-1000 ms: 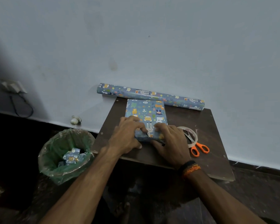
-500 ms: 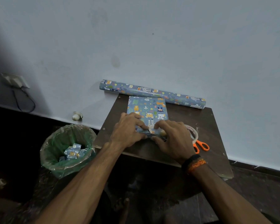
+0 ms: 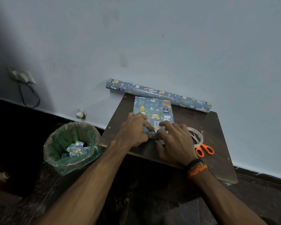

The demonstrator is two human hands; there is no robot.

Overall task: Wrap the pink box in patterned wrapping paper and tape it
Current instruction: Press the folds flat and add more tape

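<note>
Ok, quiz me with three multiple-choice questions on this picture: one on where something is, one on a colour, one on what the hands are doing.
1. Where is the patterned blue wrapping-paper roll?
A. against the wall
B. in the bin
C. on the floor

2. What colour are the scissor handles?
A. green
B. orange
C. black

3. What are both hands doing?
A. cutting paper
B. hanging idle
C. pressing the wrapped box's near end

Answers: A, it lies along the table's far edge; B, orange loops show beside the tape roll; C, left hand and right hand meet on the wrapped box.
</note>
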